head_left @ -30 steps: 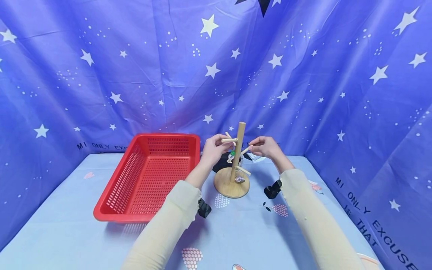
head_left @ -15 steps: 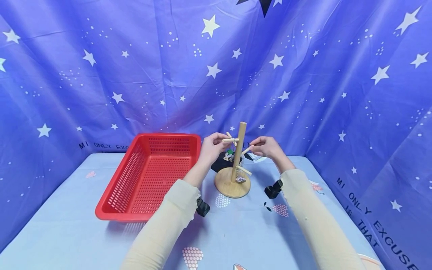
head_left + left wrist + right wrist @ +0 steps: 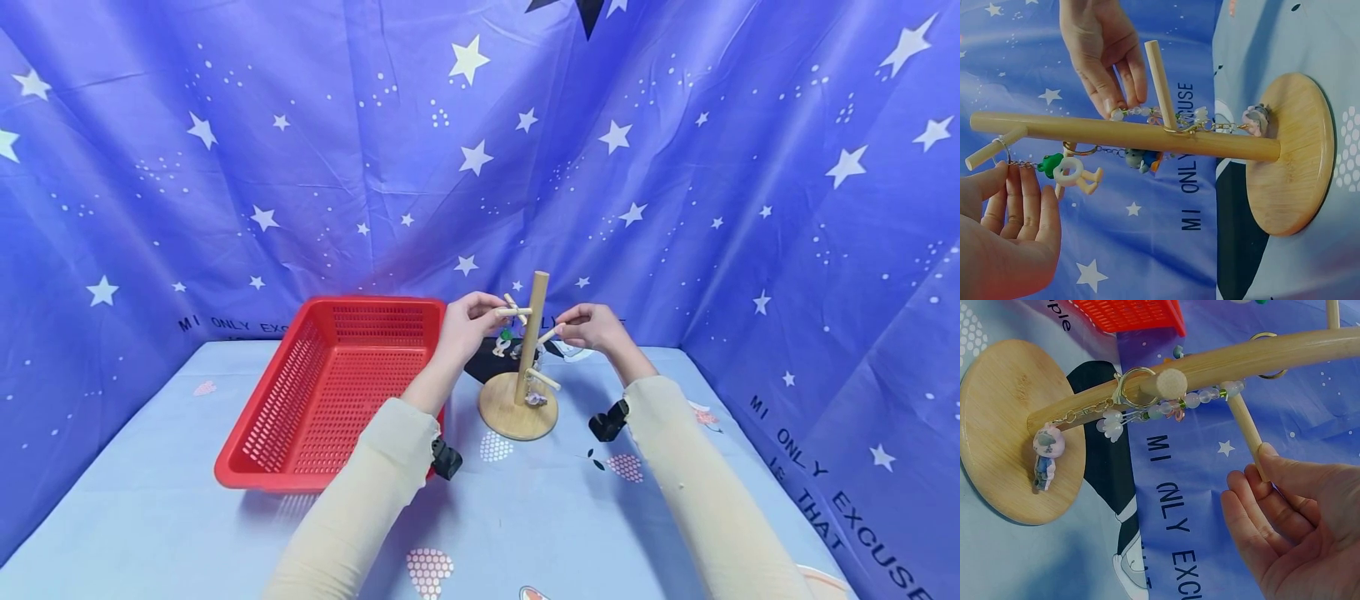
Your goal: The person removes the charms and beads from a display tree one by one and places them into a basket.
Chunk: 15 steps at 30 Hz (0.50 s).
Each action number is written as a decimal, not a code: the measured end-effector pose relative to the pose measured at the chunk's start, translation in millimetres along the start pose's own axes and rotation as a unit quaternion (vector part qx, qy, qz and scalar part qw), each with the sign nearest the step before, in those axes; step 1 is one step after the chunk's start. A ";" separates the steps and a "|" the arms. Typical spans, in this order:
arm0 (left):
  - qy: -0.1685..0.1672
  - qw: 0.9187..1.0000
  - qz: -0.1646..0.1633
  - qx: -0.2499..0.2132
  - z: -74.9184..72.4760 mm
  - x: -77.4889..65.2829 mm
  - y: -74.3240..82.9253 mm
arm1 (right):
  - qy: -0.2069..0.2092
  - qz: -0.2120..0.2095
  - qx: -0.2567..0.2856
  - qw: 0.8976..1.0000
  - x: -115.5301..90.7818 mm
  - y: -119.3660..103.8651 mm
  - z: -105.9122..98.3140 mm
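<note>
Red perforated plastic basket (image 3: 1129, 317): cut off by right wrist view's top edge.
Round pale-wood post (image 3: 1304, 355): upper end cut off by same view's right edge.
Green-topped keychain figure (image 3: 504, 337): detail too small, head view.

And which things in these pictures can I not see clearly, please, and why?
Bluish figure: mostly hidden by the wooden post, right wrist view.
Key ring: partly covered by the left hand, left wrist view.
Red basket: partly covered by the left sleeve, head view.
Black curtain shape: cut off by the top edge, head view.
</note>
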<state>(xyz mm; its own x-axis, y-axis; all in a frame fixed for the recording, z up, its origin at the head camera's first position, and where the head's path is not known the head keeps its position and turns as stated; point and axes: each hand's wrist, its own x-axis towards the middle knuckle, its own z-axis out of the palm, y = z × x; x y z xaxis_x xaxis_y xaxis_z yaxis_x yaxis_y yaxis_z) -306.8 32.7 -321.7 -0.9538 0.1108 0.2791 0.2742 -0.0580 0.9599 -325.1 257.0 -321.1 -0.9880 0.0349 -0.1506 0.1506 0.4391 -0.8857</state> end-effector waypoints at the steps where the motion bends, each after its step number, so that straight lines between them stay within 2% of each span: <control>1: 0.000 1.000 0.000 0.002 -0.5 -0.1 0.3 | 0.000 0.000 0.001 1.000 0.1 0.0 0.1; 15: -0.002 1.000 -0.004 0.023 -11.4 -4.7 7.4 | 0.003 0.005 0.006 1.000 1.6 1.1 -0.1</control>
<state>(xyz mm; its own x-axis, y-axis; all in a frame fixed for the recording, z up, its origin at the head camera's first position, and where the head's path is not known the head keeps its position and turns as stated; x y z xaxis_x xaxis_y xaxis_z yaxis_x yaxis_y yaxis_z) -301.7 20.4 -316.2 -0.9552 0.1156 0.2723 0.2729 -0.0112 0.9620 -326.5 257.6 -322.2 -0.9866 0.0453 -0.1570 0.1612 0.4282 -0.8892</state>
